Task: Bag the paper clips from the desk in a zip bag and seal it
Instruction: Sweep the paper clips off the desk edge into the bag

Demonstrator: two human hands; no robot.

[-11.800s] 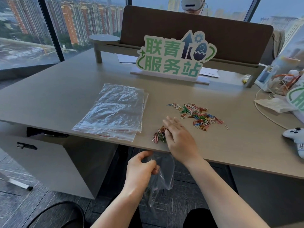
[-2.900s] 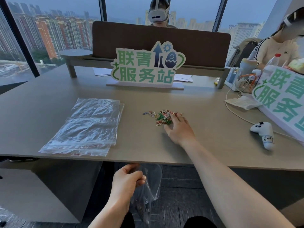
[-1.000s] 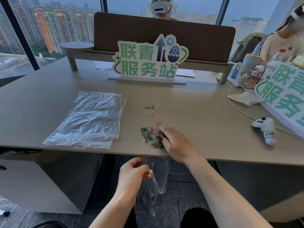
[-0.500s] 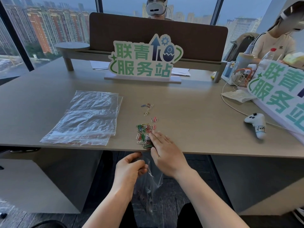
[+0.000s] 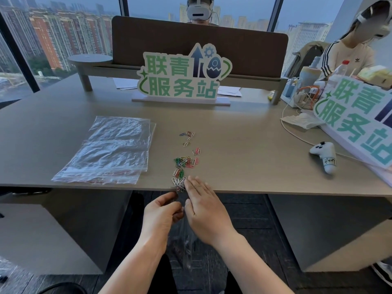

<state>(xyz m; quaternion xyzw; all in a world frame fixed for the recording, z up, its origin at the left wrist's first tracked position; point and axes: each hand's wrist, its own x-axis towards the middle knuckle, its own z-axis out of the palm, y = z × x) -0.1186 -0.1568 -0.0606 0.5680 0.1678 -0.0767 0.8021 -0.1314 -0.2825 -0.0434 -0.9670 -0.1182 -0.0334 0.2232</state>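
Observation:
Coloured paper clips (image 5: 184, 164) lie in a thin trail on the grey desk (image 5: 244, 145), running from mid-desk down to its front edge. A small bunch of clips (image 5: 178, 183) sits right at that edge. My right hand (image 5: 204, 209) is flat, fingers apart, with its fingertips against that bunch and its palm past the desk edge. Just below the edge my left hand (image 5: 162, 213) pinches the mouth of a clear zip bag (image 5: 187, 245), which hangs down between my arms. The bag is mostly hidden by both hands; its contents are hard to make out.
A stack of spare clear zip bags (image 5: 110, 151) lies left of the clips. A green-lettered sign (image 5: 182, 79) stands at the back, another sign (image 5: 358, 122) at the right. A white game controller (image 5: 325, 155) and a cable lie near it. Two people sit behind the desk.
My right hand has dragged clips from mid-desk toward me, down to the front edge above the bag. The pile on the desk has shrunk. My left hand still holds the bag below the edge.

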